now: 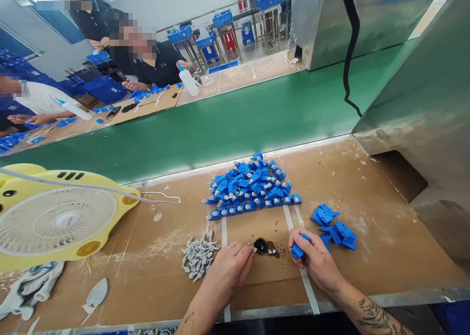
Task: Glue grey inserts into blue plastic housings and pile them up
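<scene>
My left hand is pinched beside a small black cup, a tiny pale piece showing at its fingertips. What that piece is cannot be made out. My right hand is closed around a blue part. Dark stains and a few small white bits lie just right of the cup. Grey pieces are heaped left of my left hand. Behind both hands sits a large pile of blue parts with pale tips, its front edge lined up in a row. More blue parts lie beyond my right hand.
A yellow fan stands at the left, its white cable reaching over the brown worktop. Gloves lie at the lower left. Behind runs a green belt; a metal housing rises at the right. Several people are across the belt.
</scene>
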`<action>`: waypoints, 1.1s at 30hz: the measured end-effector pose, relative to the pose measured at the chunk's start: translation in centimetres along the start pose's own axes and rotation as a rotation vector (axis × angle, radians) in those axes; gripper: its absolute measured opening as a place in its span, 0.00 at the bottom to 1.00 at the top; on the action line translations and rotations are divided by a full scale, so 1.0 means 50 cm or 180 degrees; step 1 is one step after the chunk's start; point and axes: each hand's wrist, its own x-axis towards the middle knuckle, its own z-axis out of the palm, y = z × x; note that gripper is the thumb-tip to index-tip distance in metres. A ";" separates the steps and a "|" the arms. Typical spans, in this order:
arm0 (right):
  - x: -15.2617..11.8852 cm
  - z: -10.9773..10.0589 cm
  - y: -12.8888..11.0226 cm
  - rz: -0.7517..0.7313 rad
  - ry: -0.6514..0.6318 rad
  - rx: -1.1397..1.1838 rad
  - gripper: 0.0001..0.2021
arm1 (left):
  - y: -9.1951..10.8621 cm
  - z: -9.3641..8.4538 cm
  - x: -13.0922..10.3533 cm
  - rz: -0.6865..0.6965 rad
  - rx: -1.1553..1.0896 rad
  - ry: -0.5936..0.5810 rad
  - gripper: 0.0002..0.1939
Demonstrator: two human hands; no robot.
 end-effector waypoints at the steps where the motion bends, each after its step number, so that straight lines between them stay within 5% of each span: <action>1: 0.000 0.003 -0.001 0.0016 -0.0051 -0.0021 0.29 | 0.000 0.003 -0.001 0.0003 0.0051 -0.0111 0.15; 9: -0.002 0.019 -0.019 0.0129 -0.0219 -0.0079 0.30 | 0.000 0.009 0.007 -0.0020 -0.0069 -0.0244 0.16; 16: 0.017 0.037 -0.013 0.0350 0.0117 0.0459 0.32 | 0.063 -0.026 0.032 -0.0529 -0.0788 0.0745 0.09; 24: 0.018 0.074 -0.003 0.0250 0.0187 0.0554 0.30 | 0.112 0.034 0.058 -0.0702 -0.1257 0.1487 0.12; 33: 0.007 0.123 -0.005 0.0598 0.0755 0.0703 0.34 | 0.119 0.014 0.058 -0.0547 -0.1227 0.1284 0.08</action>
